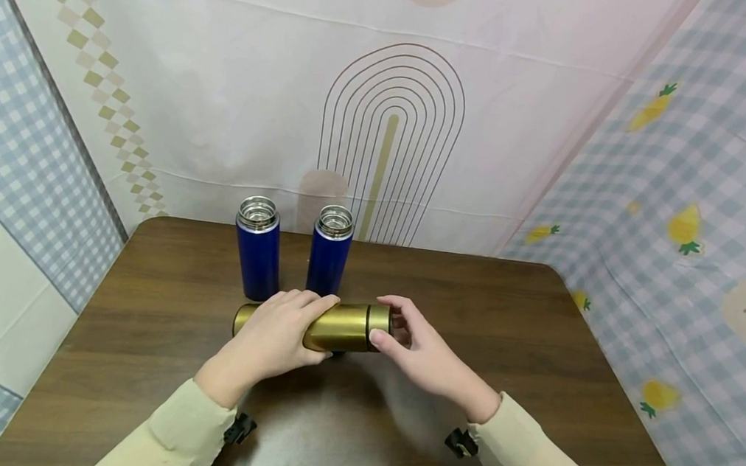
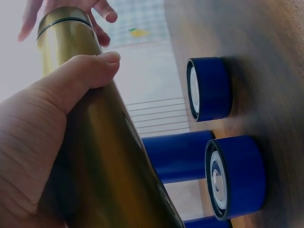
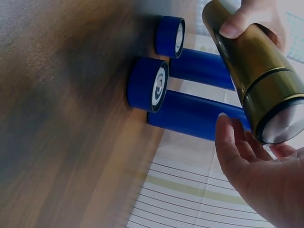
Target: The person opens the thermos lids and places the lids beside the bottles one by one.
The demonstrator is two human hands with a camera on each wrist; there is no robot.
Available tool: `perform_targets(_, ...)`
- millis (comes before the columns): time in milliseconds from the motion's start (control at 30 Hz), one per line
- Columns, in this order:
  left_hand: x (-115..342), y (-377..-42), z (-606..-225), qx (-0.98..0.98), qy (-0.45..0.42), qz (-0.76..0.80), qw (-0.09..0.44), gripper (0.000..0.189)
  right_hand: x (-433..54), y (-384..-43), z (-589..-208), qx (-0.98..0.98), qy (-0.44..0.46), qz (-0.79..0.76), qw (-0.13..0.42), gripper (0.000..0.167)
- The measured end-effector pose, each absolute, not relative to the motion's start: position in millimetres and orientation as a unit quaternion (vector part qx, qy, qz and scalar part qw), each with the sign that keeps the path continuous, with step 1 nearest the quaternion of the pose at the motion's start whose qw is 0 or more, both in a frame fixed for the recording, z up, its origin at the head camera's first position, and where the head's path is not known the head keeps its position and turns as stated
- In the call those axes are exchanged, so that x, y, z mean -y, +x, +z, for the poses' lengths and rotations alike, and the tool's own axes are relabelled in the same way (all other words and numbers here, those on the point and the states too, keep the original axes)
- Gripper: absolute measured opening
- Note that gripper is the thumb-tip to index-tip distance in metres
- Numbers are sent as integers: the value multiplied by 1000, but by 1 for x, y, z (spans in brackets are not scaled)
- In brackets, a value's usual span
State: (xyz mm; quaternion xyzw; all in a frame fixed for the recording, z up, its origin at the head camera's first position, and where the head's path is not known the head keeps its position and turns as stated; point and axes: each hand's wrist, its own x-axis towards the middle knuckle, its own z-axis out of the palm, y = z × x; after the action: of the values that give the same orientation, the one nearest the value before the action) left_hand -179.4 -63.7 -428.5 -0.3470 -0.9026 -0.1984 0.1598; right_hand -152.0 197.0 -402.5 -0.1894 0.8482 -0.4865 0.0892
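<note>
My left hand (image 1: 281, 332) grips the body of a gold thermos bottle (image 1: 346, 328), which lies sideways in the air above the table. Its lid, set off by a dark ring, points right. Around that lid end, my right hand (image 1: 428, 350) has its fingers spread and loosely bent; in the right wrist view they look apart from the lid. Behind stand two blue thermos bottles, the left one (image 1: 258, 264) and the right one (image 1: 328, 262), both without lids. Two blue lids (image 2: 244, 175) sit inside-up on the table, mostly hidden in the head view.
The brown wooden table (image 1: 473, 301) has rounded back corners. A white patterned cloth (image 1: 226, 87) hangs behind it, and checked cloths with pineapple prints (image 1: 691, 179) hang at the right. Checked cloth also hangs at the left.
</note>
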Motion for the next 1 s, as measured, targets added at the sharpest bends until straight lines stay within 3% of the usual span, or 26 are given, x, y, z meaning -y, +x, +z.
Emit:
perform_targets(233,64,-179,-428,901,-355,-194,157,76,-193,-150,-399,-864,-177,-461,96,48)
perform_targets(467,64,-179,-428,900,-360,-193,153,77,-185,-137,-372,-865,-185,-457,96,48)
perform_targets(700,65,-178,-427,902,-359,-185,152,77,-198,-151,-407,-867,-239,-434,49,56)
perform_targets(1000,64,-176,-428,905,-358,-187,136,77,-198,-150,-407,-869,-285,-403,28,65)
